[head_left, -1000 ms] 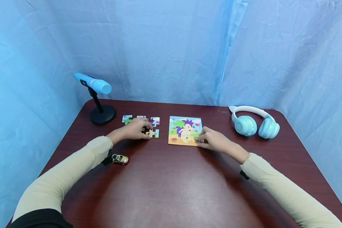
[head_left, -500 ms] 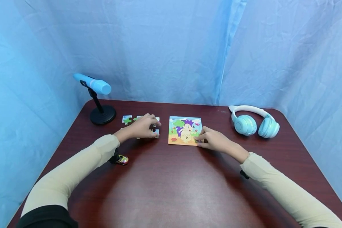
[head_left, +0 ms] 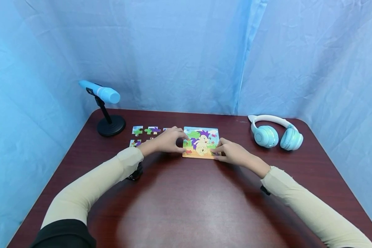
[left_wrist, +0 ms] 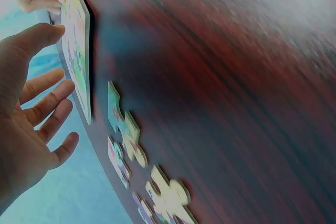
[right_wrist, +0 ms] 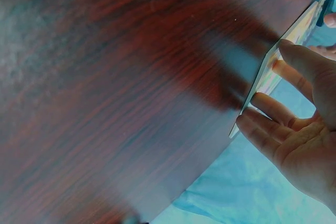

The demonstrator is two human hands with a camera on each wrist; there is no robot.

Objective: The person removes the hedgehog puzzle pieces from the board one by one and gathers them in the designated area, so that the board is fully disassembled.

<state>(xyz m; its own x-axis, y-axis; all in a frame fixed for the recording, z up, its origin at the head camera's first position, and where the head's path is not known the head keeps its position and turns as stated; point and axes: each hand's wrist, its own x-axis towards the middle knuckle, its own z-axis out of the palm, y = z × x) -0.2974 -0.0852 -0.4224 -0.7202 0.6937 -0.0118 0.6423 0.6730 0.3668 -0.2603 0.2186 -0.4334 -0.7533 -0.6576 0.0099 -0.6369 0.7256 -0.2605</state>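
Observation:
A square puzzle board [head_left: 200,142] with a purple-haired hedgehog picture lies flat near the table's far middle. My left hand [head_left: 180,142] reaches its left edge with fingers spread and nothing in the palm, as the left wrist view shows for the left hand [left_wrist: 55,64] beside the board [left_wrist: 77,51]. My right hand [head_left: 217,151] rests against the board's near right corner, fingertips [right_wrist: 252,124] touching the board's edge [right_wrist: 265,69]. Loose puzzle pieces [head_left: 137,130] lie in a group to the left; some pieces [left_wrist: 123,124] show close to my left hand.
A blue microphone [head_left: 100,91] on a black round stand [head_left: 111,125] stands at the back left. Pale blue headphones [head_left: 276,134] lie at the back right. Blue cloth walls close in the dark red table [head_left: 186,199].
My left hand has moved right, from over the loose pieces to the board's left edge, uncovering pieces. The left sleeve now hides the toy car. The right hand has stayed put.

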